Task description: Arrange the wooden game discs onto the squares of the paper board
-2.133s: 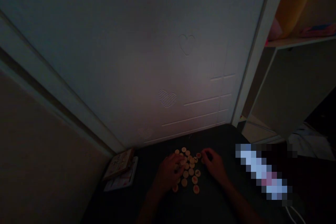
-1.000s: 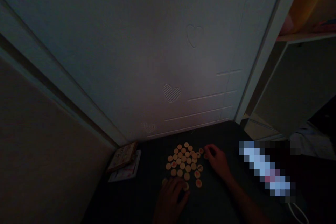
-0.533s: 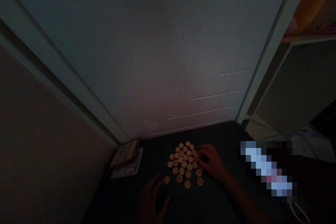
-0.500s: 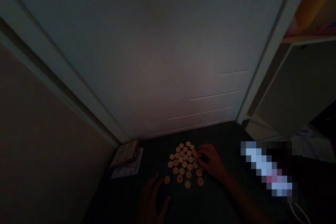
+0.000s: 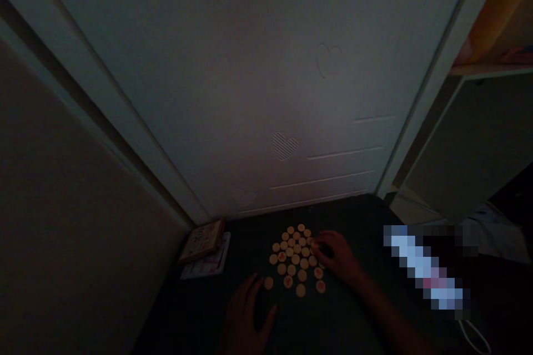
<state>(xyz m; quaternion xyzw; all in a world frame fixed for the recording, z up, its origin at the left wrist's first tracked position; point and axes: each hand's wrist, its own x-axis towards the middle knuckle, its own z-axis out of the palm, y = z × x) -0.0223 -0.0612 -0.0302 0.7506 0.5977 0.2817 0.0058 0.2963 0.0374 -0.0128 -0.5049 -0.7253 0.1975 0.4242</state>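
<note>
a white panelled door with embossed hearts is rising beyond the cluster of round wooden game pieces, a beige wall is running along to the left of that cluster, and a pale shelf unit is standing off to its right. a dark desk is carrying the cluster near its far edge, close to the foot of the door. a blurred, pixelated patch is covering something well to the right of the cluster, and a white cable is trailing below that patch. a small printed box is lying on a paper booklet to the far left of the cluster. the right hand is resting against the cluster's right side, its fingers curling down onto the nearest pieces, though the dim light leaves it impossible to tell whether they are pinching one. the left hand is lying on the desk just below the cluster, its fingers spread and touching nothing that shows, beside a lone piece sitting at the cluster's lower left edge.
</note>
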